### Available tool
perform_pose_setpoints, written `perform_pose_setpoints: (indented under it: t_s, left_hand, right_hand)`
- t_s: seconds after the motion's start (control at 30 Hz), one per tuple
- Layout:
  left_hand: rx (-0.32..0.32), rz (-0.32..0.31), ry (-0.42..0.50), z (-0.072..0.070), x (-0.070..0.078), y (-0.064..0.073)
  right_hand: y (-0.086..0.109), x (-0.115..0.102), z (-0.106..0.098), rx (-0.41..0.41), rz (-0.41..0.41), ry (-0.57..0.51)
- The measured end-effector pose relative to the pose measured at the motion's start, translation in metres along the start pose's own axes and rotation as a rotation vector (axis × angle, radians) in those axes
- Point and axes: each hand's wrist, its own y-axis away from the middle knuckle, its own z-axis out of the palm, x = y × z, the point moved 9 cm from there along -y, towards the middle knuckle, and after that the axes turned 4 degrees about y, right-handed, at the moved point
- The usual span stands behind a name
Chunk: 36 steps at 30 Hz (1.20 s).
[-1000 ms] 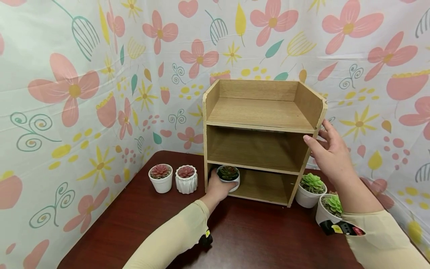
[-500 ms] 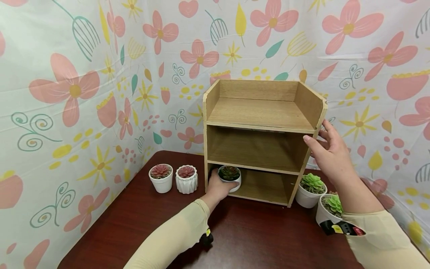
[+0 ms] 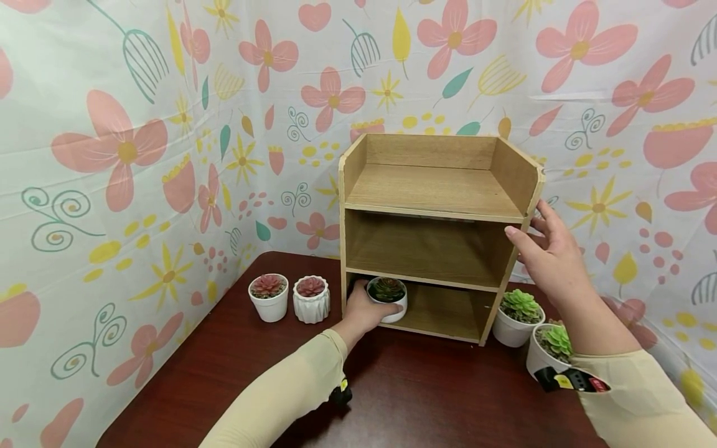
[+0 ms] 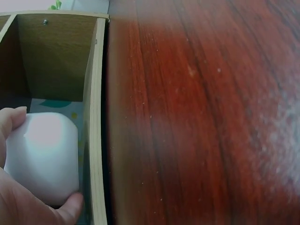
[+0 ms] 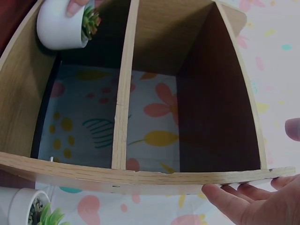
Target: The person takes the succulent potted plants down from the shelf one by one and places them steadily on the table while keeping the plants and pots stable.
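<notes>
My left hand (image 3: 363, 311) grips a round white pot with a dark green succulent (image 3: 395, 309) at the left of the lowest compartment of a wooden shelf (image 3: 437, 211). In the left wrist view, fingers and thumb span the smooth white pot (image 4: 44, 157), just inside the shelf's front edge. In the right wrist view the pot (image 5: 60, 26) lies sideways with the camera's tilt, its reddish-tipped leaves showing. My right hand (image 3: 551, 252) rests its fingers against the outside of the shelf's right panel (image 5: 154, 177), the thumb held apart from them.
On the dark red table (image 3: 426, 398), a pink succulent in a plain white pot (image 3: 270, 305) and another in a ribbed pot (image 3: 311, 305) stand left of the shelf. Two green succulents in white pots (image 3: 512, 326) (image 3: 542, 359) stand at its right. Floral cloth (image 3: 313, 137) hangs behind.
The left hand has shifted the potted succulent slightly to the right within the lowest compartment. The right hand stays against the shelf's side.
</notes>
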Motion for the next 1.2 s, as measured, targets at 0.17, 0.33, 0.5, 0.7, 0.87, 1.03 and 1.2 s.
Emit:
perform_pose_setpoints:
  t_s: [0.17, 0.33, 0.5, 0.7, 0.87, 1.03, 1.2]
  left_hand:
    - [-0.036, 0.029, -0.005, 0.001, 0.006, 0.000]
    - [-0.080, 0.044, -0.015, 0.001, 0.013, 0.003]
    - [-0.122, 0.070, -0.002, -0.002, 0.026, 0.009]
    - [-0.139, 0.081, -0.018, -0.005, 0.036, 0.014]
    - [-0.159, 0.083, -0.039, -0.008, 0.041, 0.022]
    - [-0.185, 0.089, -0.053, -0.016, 0.045, 0.029]
    - [-0.225, 0.075, -0.052, -0.024, 0.039, 0.033]
  right_hand:
    - [0.000, 0.002, -0.001, 0.007, 0.003, 0.016]
    - [-0.001, 0.000, -0.001, 0.006, -0.014, 0.024]
    - [-0.001, 0.001, -0.001, -0.004, -0.011, 0.027]
    - [-0.001, 0.001, -0.001, -0.013, -0.007, 0.028]
    - [0.000, 0.000, -0.002, -0.005, -0.015, 0.018]
    - [-0.001, 0.000, -0.002, -0.009, -0.010, 0.016]
    - [-0.001, 0.002, -0.001, -0.023, -0.001, 0.016]
